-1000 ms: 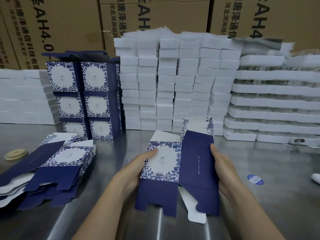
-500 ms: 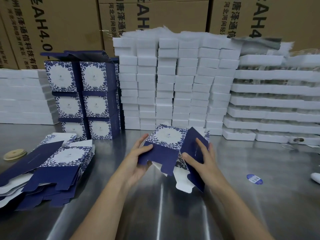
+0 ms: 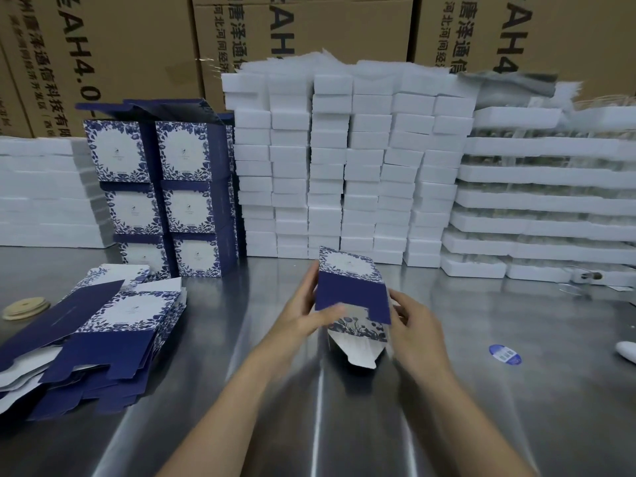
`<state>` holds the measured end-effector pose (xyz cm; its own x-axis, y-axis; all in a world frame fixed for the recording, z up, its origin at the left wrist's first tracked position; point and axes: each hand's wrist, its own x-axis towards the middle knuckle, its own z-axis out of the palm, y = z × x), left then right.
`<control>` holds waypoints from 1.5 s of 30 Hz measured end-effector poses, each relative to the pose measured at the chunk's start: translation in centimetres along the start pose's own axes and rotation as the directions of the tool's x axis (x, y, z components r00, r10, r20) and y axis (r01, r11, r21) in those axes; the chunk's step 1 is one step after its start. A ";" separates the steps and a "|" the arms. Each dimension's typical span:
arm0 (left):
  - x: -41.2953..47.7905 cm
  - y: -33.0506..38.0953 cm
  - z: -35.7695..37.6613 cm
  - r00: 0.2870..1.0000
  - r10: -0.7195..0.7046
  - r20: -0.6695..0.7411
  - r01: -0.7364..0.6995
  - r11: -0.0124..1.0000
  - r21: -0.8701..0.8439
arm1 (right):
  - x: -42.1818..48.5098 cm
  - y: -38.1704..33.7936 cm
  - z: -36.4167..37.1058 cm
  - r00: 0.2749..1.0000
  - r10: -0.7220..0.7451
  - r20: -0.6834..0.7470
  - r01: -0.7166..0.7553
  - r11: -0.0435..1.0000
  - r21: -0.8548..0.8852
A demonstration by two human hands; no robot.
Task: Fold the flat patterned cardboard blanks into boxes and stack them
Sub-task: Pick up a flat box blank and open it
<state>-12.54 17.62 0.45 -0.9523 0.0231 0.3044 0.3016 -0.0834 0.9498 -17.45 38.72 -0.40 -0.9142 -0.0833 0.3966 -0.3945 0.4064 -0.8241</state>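
Above the middle of the steel table I hold a blue-and-white patterned box blank (image 3: 351,287), squared up into a tube with its bottom flaps toward me. My left hand (image 3: 304,309) grips its left side, thumb across the dark blue flap. My right hand (image 3: 413,321) holds the right side near the flaps. A white inner flap hangs down below. A pile of flat blanks (image 3: 99,335) lies at the left. Folded boxes (image 3: 161,197) stand stacked at the back left, three high in two columns.
White foam blocks (image 3: 344,166) are stacked in tall columns behind the box, with white trays (image 3: 543,201) at the right and more at the far left. Brown cartons (image 3: 303,36) form the back wall. A round tape roll (image 3: 25,308) and a blue sticker (image 3: 505,354) lie on the table.
The flat blank has been opened into a tube and turned bottom end toward me. Both hands moved closer together around it, and the blue flap now folds across the bottom.
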 end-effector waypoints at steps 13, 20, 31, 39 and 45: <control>-0.1 -1.8 0.5 0.863 0.504 -0.037 -0.312 0.589 0.746 | -0.2 -0.1 -0.3 0.948 -0.268 -0.172 0.228 0.948 -0.223; -0.1 -2.6 0.1 0.903 0.420 -0.084 -0.208 0.602 0.771 | 0.4 0.9 -0.4 0.946 -0.321 0.050 0.317 0.879 -0.356; -1.1 -1.5 2.7 0.885 0.453 0.108 -0.317 0.417 0.852 | 0.5 1.4 0.5 0.903 -0.412 -0.124 0.286 0.790 -0.542; -1.3 -0.6 3.4 0.791 0.608 0.072 -0.404 0.430 0.807 | 0.6 0.8 0.1 0.879 -0.371 -0.299 0.201 0.858 -0.473; -1.3 -0.4 4.2 0.874 0.418 -0.248 -0.260 0.834 0.487 | 0.6 0.5 -0.1 0.965 0.104 -0.242 -0.153 0.969 -0.195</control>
<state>-11.26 21.78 0.00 -0.7182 -0.2616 0.6448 0.5225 0.4092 0.7480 -18.21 38.99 -0.55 -0.9005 0.1818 0.3950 -0.2243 0.5840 -0.7802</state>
